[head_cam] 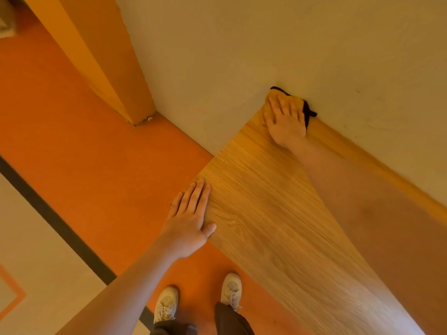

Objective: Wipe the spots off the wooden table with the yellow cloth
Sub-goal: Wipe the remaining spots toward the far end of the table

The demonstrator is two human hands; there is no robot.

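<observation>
Pale shoes [167, 304] stand on the orange floor [84, 146] beside the wooden surface [271, 213]. Left hand [191, 221] lies flat, fingers spread, on its near corner edge. Right hand [284, 119] presses the yellow cloth [300, 102] flat at the far corner, touching the wall [242, 56]; bare wood lies open between
</observation>
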